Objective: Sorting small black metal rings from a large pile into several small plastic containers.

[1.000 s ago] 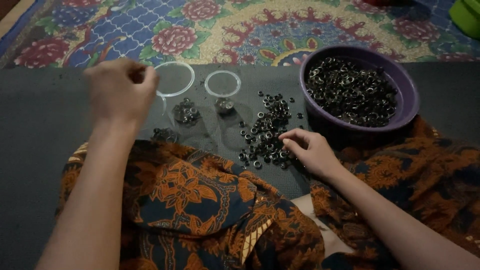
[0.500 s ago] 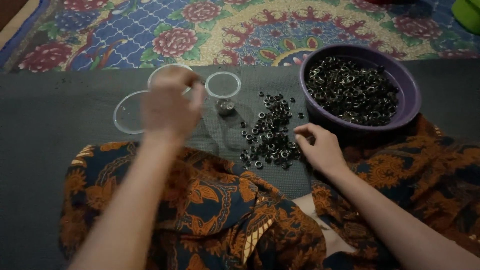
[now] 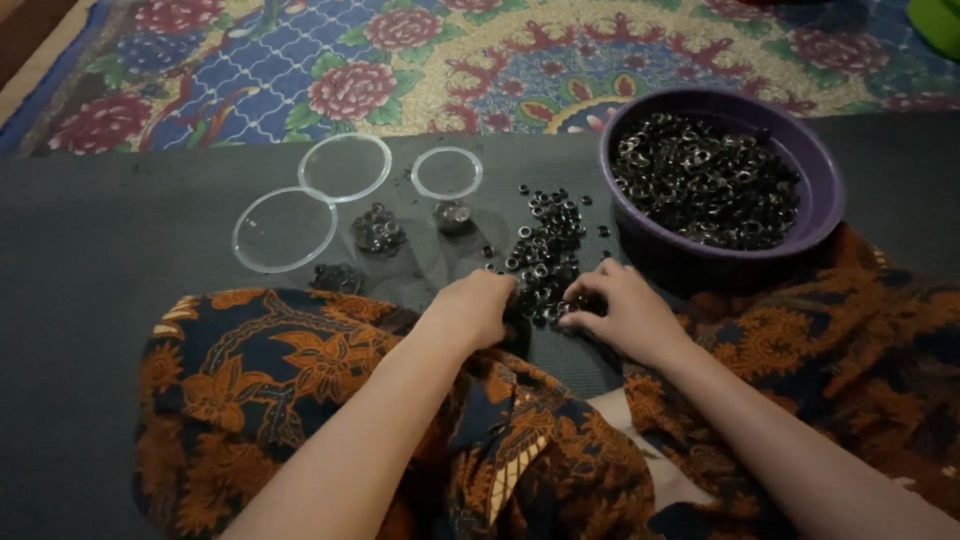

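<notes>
Both hands rest on the pile of small metal rings left of the purple bowl; left hand curled, right hand pinching rings, fingers bent.

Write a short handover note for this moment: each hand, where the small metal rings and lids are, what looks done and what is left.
Left hand: knuckles down at the near end of the loose pile of small dark metal rings on the grey mat; grip hidden.
Right hand: fingertips on the same pile from the right; grip unclear.
Purple bowl, far right: full of rings.
Three clear round lids lie to the left, apparently empty; small ring clusters sit beside them.
Done: a few clusters set apart.
Left: the loose pile and the bowlful.
</notes>
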